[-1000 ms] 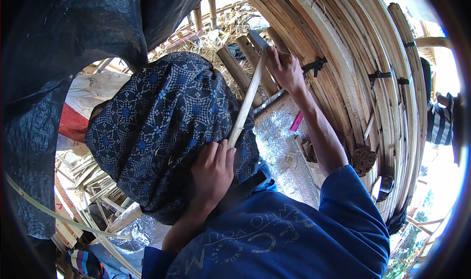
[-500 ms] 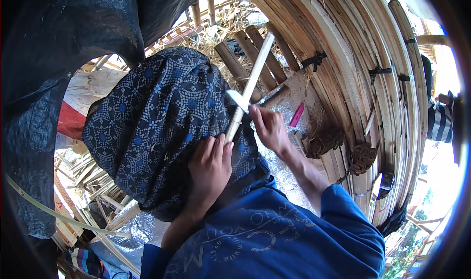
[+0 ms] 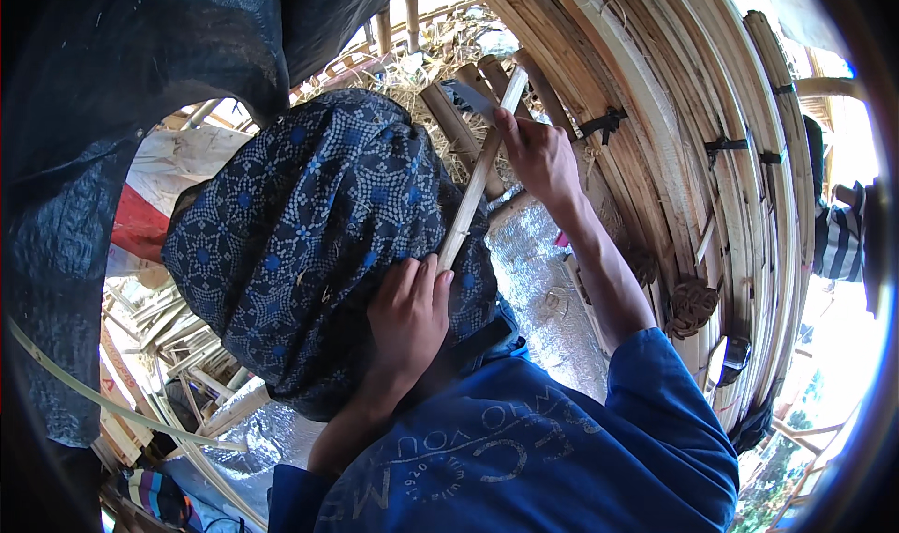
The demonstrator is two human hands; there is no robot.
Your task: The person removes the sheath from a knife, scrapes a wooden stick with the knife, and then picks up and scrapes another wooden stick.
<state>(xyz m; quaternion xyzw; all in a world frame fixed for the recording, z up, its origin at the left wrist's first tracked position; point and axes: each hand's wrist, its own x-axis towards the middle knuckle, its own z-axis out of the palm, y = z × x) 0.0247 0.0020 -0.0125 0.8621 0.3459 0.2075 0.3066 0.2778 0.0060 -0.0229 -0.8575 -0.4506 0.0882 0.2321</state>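
Note:
My left hand (image 3: 409,322) is closed round the near end of a pale bamboo strip (image 3: 465,213), which slants up and away to the right. My right hand (image 3: 543,158) grips a knife (image 3: 476,100); its handle is hidden in my fingers. The blade lies across the strip close to its far end. Dark blue patterned cloth (image 3: 309,224) covers my lap beneath the left hand and beside the strip.
Long bundled wooden strips (image 3: 674,111) with black ties curve along the right. Behind the strip are bamboo slats (image 3: 451,125) and shavings. Silvery sheeting (image 3: 543,280) lies below my right forearm. A dark tarp (image 3: 122,74) hangs at the left, above a heap of sticks (image 3: 187,332).
My right hand and the knife have slid up and away along the strip, from its middle to near its far end. My left hand stays at the near end.

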